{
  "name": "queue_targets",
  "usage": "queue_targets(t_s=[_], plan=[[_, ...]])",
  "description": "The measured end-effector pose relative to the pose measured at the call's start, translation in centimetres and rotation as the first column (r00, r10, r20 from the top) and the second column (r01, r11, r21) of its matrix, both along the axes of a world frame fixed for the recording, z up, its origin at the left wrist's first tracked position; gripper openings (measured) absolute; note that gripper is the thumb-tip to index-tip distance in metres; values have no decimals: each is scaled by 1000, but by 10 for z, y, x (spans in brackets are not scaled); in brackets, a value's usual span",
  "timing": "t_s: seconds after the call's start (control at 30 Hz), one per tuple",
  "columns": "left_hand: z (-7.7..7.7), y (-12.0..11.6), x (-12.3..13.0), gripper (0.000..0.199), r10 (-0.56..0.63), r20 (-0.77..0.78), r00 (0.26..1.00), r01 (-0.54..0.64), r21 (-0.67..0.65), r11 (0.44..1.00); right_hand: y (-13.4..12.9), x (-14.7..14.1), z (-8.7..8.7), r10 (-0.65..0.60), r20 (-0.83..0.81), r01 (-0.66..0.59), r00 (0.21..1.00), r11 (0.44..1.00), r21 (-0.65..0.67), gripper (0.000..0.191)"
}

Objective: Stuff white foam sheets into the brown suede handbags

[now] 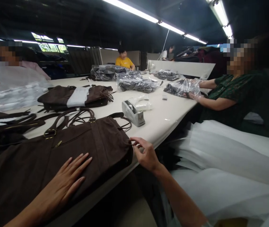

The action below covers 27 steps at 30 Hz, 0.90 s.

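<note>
1. Noted an off-white worktable [162,116], laden with bags and wrapped bundles.
2. Found a stack of white sheets [231,151] beside the worktable, at right.
3. Located a dark brown duffel bag [51,160] lying along the near edge of the worktable, under the left hand [69,179].
4. Recorded a second brown bag [98,96] just behind, with a white wrap [78,96] across the middle.
5. Observed a plastic-wrapped bundle [179,87] at right, touched by a co-worker in a dark green top [233,90].
6. Checked left hand: laid palm down on the duffel bag, fingers slightly spread.
7. Checked right hand [146,154]: at the duffel bag's right end, thumb and forefinger brought close; cannot tell whether pinching anything.
8. Noted a grey tape dispenser [133,113] beyond that end, near the right hand.
9. Noted a brass-coloured zip pull [58,144] on the duffel bag.
</note>
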State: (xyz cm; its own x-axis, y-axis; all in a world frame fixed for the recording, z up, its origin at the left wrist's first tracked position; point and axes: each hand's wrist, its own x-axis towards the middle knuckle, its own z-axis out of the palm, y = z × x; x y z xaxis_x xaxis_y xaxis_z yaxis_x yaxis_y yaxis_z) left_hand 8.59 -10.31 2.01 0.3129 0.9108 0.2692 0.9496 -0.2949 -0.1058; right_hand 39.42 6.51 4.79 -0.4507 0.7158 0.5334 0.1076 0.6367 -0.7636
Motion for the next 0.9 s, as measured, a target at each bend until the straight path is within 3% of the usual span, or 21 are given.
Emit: queue_targets(t_s=[0.1, 0.2, 0.33, 0.4, 0.47, 0.57, 0.67, 0.77, 0.9], plan=[[3, 2, 2, 64, -26, -41, 999, 28, 47, 999, 19, 0, -7, 234, -3, -229, 972, 952, -205, 40], [2, 4, 2, 64, -46, -59, 997, 49, 62, 997, 25, -1, -9, 298, 36, -283, 954, 933, -223, 34], [3, 4, 3, 63, -53, -51, 997, 56, 52, 997, 24, 1, -16, 144, 237, -150, 961, 989, 10, 23], [5, 3, 4, 63, -47, -64, 997, 50, 41, 998, 22, 5, -31, 96, 286, -150, 953, 973, 174, 21], [7, 1, 6, 63, -40, -88, 995, 42, 24, 999, 16, 9, -53, 87, 256, -160, 963, 946, 281, 22], [8, 0, 9, 65, -49, -110, 993, 49, -1, 999, 3, 13, -89, 38, 116, -77, 993, 933, 351, 26], [5, -2, 12, 66, -74, -125, 989, 74, -6, 997, -11, 17, -106, -41, 40, 24, 998, 929, 369, 26], [2, -1, 10, 65, -77, -119, 990, 74, -27, 997, -14, 18, -97, -84, 56, 56, 995, 921, 385, 24], [7, 17, -7, 61, -56, -59, 997, 44, -193, 980, 5, 1, -61, -65, 79, 26, 995, 908, 417, 25]])
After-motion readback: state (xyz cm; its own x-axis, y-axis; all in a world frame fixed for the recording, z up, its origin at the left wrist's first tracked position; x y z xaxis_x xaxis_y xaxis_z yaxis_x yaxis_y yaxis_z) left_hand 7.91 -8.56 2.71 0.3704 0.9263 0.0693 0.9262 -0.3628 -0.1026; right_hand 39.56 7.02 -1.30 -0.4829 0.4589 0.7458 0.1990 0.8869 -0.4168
